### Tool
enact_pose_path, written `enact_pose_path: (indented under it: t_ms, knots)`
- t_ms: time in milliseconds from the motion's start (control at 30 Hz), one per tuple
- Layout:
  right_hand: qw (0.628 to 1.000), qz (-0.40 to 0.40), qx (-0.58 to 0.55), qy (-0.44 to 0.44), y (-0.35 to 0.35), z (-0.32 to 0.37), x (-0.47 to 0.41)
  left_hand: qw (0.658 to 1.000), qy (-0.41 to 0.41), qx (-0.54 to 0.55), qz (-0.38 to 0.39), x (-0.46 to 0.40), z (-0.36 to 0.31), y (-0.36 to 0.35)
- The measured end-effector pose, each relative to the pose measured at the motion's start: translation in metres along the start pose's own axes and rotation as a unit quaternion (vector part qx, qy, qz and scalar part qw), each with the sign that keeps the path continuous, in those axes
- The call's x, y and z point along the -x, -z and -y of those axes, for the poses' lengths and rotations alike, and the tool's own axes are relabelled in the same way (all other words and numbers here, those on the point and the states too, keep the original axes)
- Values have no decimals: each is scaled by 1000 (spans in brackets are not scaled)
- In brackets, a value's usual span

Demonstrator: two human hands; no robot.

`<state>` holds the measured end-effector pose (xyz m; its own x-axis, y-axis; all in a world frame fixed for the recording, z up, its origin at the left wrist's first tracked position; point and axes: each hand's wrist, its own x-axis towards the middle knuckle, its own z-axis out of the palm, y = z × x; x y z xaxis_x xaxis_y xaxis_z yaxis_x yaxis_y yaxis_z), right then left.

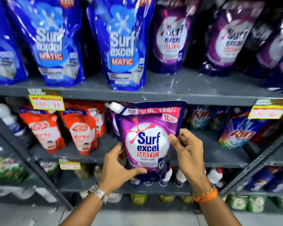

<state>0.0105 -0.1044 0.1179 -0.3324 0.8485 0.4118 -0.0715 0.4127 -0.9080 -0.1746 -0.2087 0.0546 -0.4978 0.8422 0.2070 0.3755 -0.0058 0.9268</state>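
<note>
Both hands, left (117,163) and right (187,149), grip a glossy purple detergent pouch (148,141) upright before the grey metal shelf (219,154); seemingly not yet placed.

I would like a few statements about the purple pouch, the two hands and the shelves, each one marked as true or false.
1. The left hand and the right hand both hold the purple pouch. True.
2. The purple pouch has a red cap. False: its cap is white.
3. A metal watch sits on the left wrist. True.
4. All pouches on the upper shelf are purple. False: blue pouches stand there too.
5. The purple pouch is marked 2L. False: it reads 1L.
</note>
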Motion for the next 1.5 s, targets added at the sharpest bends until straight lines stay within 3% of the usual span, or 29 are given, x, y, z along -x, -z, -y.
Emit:
enact_pose_path:
  t_ms: [367, 500, 933, 1267, 1500]
  knots:
    - [982, -108, -43, 149, 62, 121, -118, 985, -169, -5, -23, -75, -171, -2]
    - [980, -111, -18, 165, 72, 138, -164, 983, -172, -54, -44, -121, -198, -12]
    - [982, -148, 41, 112, 70, 95, -231, 990, -120, -54, -46, -182, -193, -54]
    - [983, -148, 63, 93, 67, 83, -230, 988, -134, -61, -43, -177, -184, -49]
    - [956, -250, 29, 147, 56, 83, -160, 983, -183, 31, -12, -106, -151, -25]
